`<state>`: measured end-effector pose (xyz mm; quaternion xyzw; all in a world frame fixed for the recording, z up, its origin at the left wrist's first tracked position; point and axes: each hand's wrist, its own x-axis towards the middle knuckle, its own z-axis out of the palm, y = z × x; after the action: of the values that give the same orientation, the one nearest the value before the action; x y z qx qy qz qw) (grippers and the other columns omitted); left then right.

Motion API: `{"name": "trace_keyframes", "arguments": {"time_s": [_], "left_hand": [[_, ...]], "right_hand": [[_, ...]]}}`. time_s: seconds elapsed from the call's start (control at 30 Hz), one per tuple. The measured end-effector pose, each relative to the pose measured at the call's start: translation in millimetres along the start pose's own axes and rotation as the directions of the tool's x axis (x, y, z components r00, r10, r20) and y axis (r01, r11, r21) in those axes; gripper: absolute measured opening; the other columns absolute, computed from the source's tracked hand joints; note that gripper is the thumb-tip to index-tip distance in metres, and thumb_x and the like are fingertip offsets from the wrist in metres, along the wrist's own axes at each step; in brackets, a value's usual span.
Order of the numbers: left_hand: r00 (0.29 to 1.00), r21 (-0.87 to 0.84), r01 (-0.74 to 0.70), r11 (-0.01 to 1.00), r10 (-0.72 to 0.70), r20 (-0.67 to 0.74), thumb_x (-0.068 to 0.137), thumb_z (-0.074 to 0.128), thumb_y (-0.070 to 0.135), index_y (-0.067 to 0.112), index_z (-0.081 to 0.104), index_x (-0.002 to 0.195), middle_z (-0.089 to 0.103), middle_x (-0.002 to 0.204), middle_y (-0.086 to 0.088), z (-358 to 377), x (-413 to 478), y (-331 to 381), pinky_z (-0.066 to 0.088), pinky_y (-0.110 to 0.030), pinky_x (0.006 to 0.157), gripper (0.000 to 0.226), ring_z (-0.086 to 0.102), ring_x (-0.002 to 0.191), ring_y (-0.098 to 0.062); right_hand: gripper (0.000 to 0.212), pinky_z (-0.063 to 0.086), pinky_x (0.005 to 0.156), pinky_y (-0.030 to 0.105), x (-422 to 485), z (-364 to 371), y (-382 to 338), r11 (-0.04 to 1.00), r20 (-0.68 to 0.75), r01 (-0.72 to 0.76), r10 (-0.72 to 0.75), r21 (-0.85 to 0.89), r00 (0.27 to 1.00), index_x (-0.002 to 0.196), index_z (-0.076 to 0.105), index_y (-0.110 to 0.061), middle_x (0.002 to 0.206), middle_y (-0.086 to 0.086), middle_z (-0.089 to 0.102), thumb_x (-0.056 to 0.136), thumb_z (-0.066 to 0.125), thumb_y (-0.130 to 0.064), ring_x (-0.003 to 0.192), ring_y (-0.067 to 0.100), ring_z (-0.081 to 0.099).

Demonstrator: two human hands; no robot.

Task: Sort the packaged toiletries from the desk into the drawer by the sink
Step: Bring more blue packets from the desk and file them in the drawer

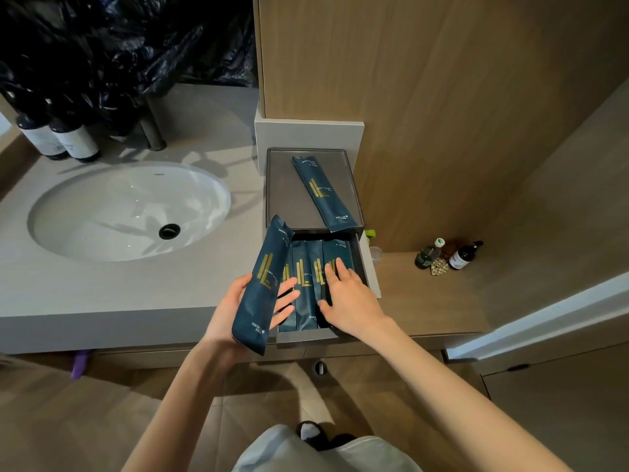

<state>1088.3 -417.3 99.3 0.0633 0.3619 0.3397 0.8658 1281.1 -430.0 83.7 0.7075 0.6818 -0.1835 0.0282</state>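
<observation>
Left hand [231, 315] gripping one dental kit packet [263, 281], right fingers [335, 267] released flat on the filed packets [304, 294], I'd press those rightward and slot mine into the drawer [361, 264] beside them.

Navy packets [304, 301] rowed in drawer [308, 336], one packet [262, 284] tilted

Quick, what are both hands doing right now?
Left hand: holding a blue packet.
Right hand: open, flat on the packets in the drawer.
</observation>
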Motion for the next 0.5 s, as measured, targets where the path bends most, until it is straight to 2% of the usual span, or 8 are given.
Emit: {"name": "trace_keyframes", "arguments": {"time_s": [0.2,0.33,0.5], "left_hand": [[1.0,0.011,-0.008,1.0,0.008,0.007,0.094,0.038,0.045,0.008,0.045,0.137,0.06,0.132,-0.014,6,-4,-1,0.048,-0.044,0.092,0.057,0.063,0.113,-0.028],[0.999,-0.005,-0.021,1.0,0.021,0.027,0.086,0.045,0.042,0.006,0.047,0.136,0.059,0.132,-0.014,11,-7,1,0.048,-0.044,0.092,0.061,0.066,0.107,-0.026],[0.998,-0.006,-0.052,0.999,0.053,0.023,0.095,0.036,0.043,0.007,0.044,0.138,0.059,0.131,-0.016,11,-11,3,0.046,-0.047,0.093,0.057,0.061,0.114,-0.028]], "right_hand": [[0.073,0.023,0.118,0.037,8,14,8,0.999,0.055,-0.047,0.046,0.018,0.997,0.153,-0.003,-0.006,0.162,0.013,-0.007,0.098,0.044,-0.013,0.15,0.03,0.002],[0.081,0.021,0.117,0.038,13,21,8,0.999,0.057,-0.045,0.046,-0.003,0.997,0.151,-0.011,-0.004,0.16,0.013,-0.015,0.093,0.045,0.002,0.149,0.029,-0.004],[0.077,0.023,0.118,0.037,22,22,10,0.998,0.049,-0.048,0.05,-0.038,0.998,0.15,-0.009,0.0,0.16,0.017,-0.014,0.091,0.04,0.01,0.149,0.03,-0.004]]}}
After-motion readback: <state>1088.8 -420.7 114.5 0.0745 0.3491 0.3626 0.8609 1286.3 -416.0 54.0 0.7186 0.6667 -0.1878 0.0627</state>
